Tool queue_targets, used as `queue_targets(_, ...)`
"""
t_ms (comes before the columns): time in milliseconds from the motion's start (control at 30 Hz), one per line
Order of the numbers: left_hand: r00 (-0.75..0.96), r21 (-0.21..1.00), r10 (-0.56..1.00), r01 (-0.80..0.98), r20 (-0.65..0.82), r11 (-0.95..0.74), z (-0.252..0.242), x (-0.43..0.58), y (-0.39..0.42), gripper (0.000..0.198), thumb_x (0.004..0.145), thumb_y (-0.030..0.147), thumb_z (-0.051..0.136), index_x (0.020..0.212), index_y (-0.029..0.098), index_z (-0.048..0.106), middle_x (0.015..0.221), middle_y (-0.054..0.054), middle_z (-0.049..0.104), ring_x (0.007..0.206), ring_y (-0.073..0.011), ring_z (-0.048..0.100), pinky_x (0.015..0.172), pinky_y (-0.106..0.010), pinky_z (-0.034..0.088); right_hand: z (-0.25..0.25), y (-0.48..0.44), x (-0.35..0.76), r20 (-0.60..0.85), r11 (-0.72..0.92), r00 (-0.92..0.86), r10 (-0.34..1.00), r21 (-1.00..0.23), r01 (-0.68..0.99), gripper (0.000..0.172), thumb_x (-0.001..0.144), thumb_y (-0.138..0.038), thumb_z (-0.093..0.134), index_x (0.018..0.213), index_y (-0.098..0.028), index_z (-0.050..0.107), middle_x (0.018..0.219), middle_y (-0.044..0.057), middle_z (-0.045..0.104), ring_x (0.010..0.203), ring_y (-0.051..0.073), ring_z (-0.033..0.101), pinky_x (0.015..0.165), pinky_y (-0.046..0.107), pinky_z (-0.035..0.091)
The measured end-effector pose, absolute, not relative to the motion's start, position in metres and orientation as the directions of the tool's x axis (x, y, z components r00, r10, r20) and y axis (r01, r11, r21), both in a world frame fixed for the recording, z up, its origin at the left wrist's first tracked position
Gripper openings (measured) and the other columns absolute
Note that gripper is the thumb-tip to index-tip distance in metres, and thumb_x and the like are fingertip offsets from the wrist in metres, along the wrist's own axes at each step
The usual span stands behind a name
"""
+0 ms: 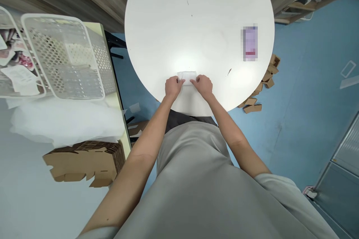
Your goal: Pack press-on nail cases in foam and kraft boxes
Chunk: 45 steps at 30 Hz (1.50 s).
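Observation:
A small white packet [188, 76], flat and rectangular, lies near the front edge of the round white table [179, 26]. It looks like something wrapped in thin white foam sheet or paper; what is inside is hidden. My left hand [173, 86] grips its left end, with the thumb on top and the fingers curled round the side. At the right end, my right hand [203, 85] pinches it the same way. Both hands rest close to the tabletop.
A blurred-out purple item [250, 43] lies on the table's right side. To the left, a side table holds white plastic baskets [63, 16], a heap of white foam sheets [67, 121] and stacked flat cardboard boxes [81, 162]. Small brown boxes [252, 108] lie on the blue floor.

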State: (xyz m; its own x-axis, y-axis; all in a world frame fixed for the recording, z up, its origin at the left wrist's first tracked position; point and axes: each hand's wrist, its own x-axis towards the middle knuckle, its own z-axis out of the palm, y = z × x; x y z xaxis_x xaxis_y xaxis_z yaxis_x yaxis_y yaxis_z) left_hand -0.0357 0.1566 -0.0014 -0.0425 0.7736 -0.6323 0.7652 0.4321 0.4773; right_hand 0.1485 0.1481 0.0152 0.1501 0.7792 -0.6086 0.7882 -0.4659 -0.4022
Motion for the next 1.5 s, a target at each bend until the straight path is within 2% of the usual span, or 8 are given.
queue_targets(133,-0.067,0.512,0.851,0.773,-0.521,0.374,-0.001,-0.03,0.159,0.033,0.101,0.042,0.074,0.127,0.022,0.069,0.126,-0.016,0.072,0.121,-0.0365,0.067,0.102,-0.049,0.054,0.022,0.151,0.145,-0.676,-0.511,0.196,0.71,-0.304,0.804,0.037,0.106,-0.057,0.07,0.092,-0.023,0.066,0.098,0.013,0.076,0.097,0.033,0.072,0.087,0.043,0.056)
queue_targets(233,0.125,0.593,0.916,0.793,-0.381,0.139,-0.002,-0.023,0.166,0.051,0.103,0.034,0.067,0.152,0.023,0.06,0.154,-0.019,0.062,0.148,-0.0378,0.054,0.118,-0.051,0.048,0.023,0.148,0.141,-0.698,-0.524,0.214,0.683,-0.264,0.81,0.042,0.109,-0.061,0.064,0.091,-0.023,0.066,0.097,0.016,0.076,0.101,0.036,0.074,0.088,0.045,0.057)
queue_targets(333,0.375,0.63,0.843,0.774,-0.385,-0.056,-0.002,-0.018,0.176,0.051,0.103,0.021,0.053,0.154,0.023,0.062,0.156,-0.018,0.062,0.147,-0.0381,0.053,0.123,-0.056,0.044,0.018,0.14,0.135,-0.695,-0.564,0.242,0.677,-0.278,0.778,0.044,0.111,-0.062,0.058,0.091,-0.023,0.065,0.095,0.016,0.077,0.102,0.036,0.075,0.089,0.045,0.058)
queue_targets(433,0.426,0.623,0.808,0.777,-0.407,-0.096,-0.001,-0.02,0.181,0.055,0.096,0.013,0.053,0.149,0.021,0.066,0.151,-0.018,0.064,0.139,-0.04,0.057,0.12,-0.06,0.045,0.011,0.129,0.131,-0.693,-0.641,0.258,0.673,-0.372,0.671,0.04,0.112,-0.059,0.056,0.093,-0.025,0.063,0.091,0.013,0.078,0.096,0.034,0.076,0.086,0.044,0.059)
queue_targets(767,0.171,0.645,0.853,0.73,-0.492,0.226,0.01,-0.06,0.137,0.042,0.088,0.02,0.073,0.129,0.024,0.066,0.136,-0.014,0.07,0.127,-0.0346,0.065,0.116,-0.053,0.054,0.01,0.119,0.118,-0.63,-0.63,0.244,0.738,-0.51,0.586,0.031,0.091,-0.045,0.079,0.092,-0.028,0.052,0.093,0.005,0.074,0.093,0.028,0.071,0.082,0.04,0.056)
queue_targets(967,0.021,0.703,0.779,0.445,-0.627,0.554,0.011,-0.09,0.108,0.032,0.091,0.029,0.077,0.118,0.024,0.062,0.126,-0.011,0.076,0.116,-0.0257,0.074,0.106,-0.045,0.062,0.016,0.135,0.088,-0.654,-0.657,0.122,0.747,-0.697,0.286,0.033,0.087,-0.046,0.075,0.098,-0.029,0.049,0.09,-0.001,0.071,0.087,0.021,0.068,0.076,0.033,0.055)
queue_targets(1167,-0.074,0.744,0.758,0.152,-0.648,0.651,0.014,-0.13,0.117,0.029,0.094,0.029,0.074,0.117,0.023,0.057,0.13,-0.014,0.078,0.125,-0.027,0.077,0.109,-0.046,0.063,0.021,0.157,0.043,-0.676,-0.675,-0.023,0.736,-0.736,0.047,0.045,0.089,-0.063,0.074,0.106,-0.029,0.049,0.098,0.001,0.076,0.089,0.021,0.071,0.072,0.032,0.056)
queue_targets(1500,-0.119,0.778,0.825,0.283,-0.552,0.561,0.009,-0.205,0.222,0.032,0.093,0.028,0.077,0.12,0.022,0.063,0.127,-0.014,0.08,0.117,-0.0258,0.078,0.107,-0.045,0.064,0.003,0.246,-0.042,-0.532,-0.548,0.144,0.834,-0.774,0.317,0.035,0.101,-0.055,0.065,0.12,-0.026,0.058,0.099,0.003,0.073,0.096,0.021,0.071,0.089,0.035,0.059)
